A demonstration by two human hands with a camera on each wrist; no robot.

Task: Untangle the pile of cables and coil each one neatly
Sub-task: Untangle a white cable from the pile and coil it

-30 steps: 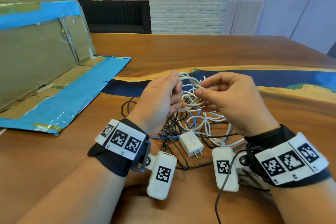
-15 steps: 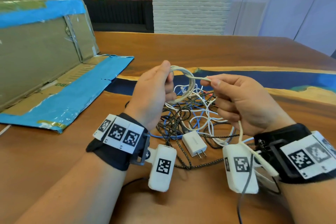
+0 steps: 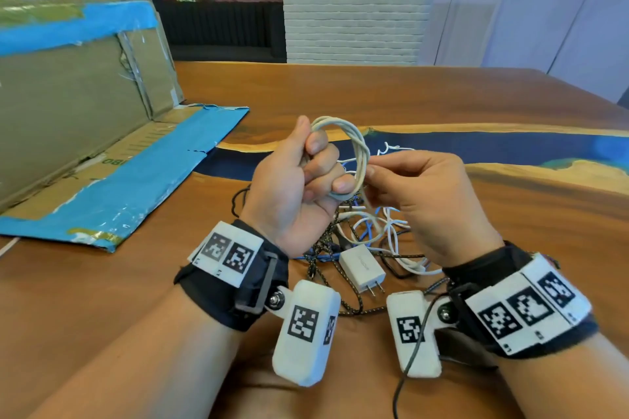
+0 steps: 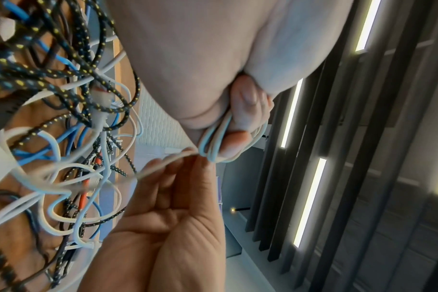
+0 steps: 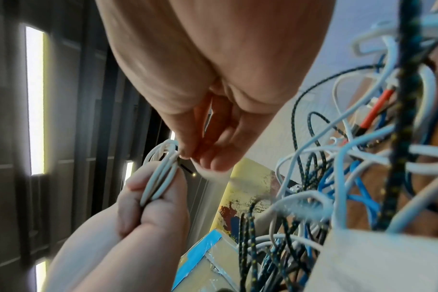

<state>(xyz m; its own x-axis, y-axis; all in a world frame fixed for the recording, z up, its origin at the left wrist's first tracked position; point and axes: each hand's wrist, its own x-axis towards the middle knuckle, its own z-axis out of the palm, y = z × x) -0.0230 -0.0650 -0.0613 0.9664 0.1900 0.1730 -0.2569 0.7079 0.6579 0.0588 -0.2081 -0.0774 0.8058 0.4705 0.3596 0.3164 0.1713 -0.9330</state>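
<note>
My left hand (image 3: 306,177) is raised above the table and grips a small coil of white cable (image 3: 357,153), several loops held in its curled fingers (image 4: 238,142). My right hand (image 3: 418,194) pinches the free strand of the same white cable (image 4: 163,164) right beside the coil; the strand trails down toward the pile. In the right wrist view the coil (image 5: 160,175) sits between the left thumb and fingers. Under both hands lies the tangled pile of cables (image 3: 360,241): white, blue, and black braided with yellow flecks. A white plug charger (image 3: 362,269) lies at its near edge.
A flattened cardboard box with blue tape (image 3: 112,160) lies and stands at the left. The wooden table (image 3: 374,95) has a blue resin strip (image 3: 510,150) running across behind the hands. Bare wood stretches to the right and at the back.
The coil in my left hand has gained loops and is held more upright. My right hand has come back up to the coil with the strand; earlier it was pulling the cable outward.
</note>
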